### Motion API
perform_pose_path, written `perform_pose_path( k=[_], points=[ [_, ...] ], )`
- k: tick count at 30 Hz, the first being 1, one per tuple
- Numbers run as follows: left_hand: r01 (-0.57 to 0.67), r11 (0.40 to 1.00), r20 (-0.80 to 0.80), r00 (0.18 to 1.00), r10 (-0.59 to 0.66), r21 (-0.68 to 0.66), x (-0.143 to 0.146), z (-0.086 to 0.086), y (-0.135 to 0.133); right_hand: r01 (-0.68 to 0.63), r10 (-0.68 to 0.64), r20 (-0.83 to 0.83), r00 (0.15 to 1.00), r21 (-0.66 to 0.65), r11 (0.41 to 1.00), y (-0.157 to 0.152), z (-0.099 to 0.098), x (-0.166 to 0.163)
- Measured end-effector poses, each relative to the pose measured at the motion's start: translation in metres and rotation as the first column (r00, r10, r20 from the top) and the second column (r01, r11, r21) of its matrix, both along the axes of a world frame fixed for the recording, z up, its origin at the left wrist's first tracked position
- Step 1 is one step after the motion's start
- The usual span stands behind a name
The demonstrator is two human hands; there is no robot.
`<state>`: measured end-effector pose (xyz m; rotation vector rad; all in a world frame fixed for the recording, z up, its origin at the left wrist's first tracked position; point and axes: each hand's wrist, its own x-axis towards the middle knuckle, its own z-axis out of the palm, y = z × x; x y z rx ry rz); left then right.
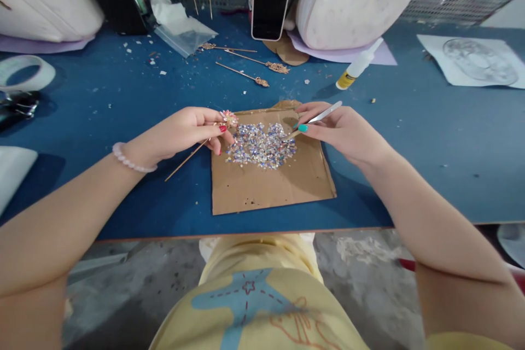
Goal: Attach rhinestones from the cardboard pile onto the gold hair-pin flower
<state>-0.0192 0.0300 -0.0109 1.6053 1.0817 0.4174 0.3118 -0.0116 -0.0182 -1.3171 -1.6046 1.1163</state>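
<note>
1. At centre left of the frame, the left hand [180, 134] was closed in a pinch on a hairpin [186, 161]; its thin stick slanted toward the lower left, and its pink, beaded head showed just beyond the fingertips.
2. At centre right, the right hand [342, 127] was closed around tweezers [326, 112], whose tips reached left to the edge of the rhinestones [262, 146]; whether they gripped a stone was too small to tell.
3. The rhinestones, mostly silver and blue, lay spread in the middle of the frame on a piece of cardboard [270, 194], which rested on the blue table [426, 142].
4. At upper centre, three more hairpins [241, 74] lay near a clear plastic bag [184, 37].
5. Right of them, a white bottle [357, 65] with a yellow label appeared tilted in the view.
6. A sheet with a round design [479, 60] lay at the upper right, and a roll of tape [43, 77] at the upper left.
7. A beaded bracelet [123, 155] circled the left wrist.
</note>
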Motion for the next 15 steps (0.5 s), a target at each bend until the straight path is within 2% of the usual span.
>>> perform_pose_path(
  k=[6, 15],
  points=[
    [0.099, 0.994, -0.032, 0.994, -0.1, -0.049, -0.0006, 0.0047, -0.0008, -0.147, 0.15, 0.158, 0.976, -0.035, 0.989, 0.0, 0.0068, 0.0078],
    [0.115, 0.992, -0.036, 0.992, -0.117, -0.051, 0.0008, 0.006, -0.0024, -0.147, 0.151, 0.211, 0.966, -0.031, 0.989, -0.0017, 0.0105, 0.0079]
  ],
)
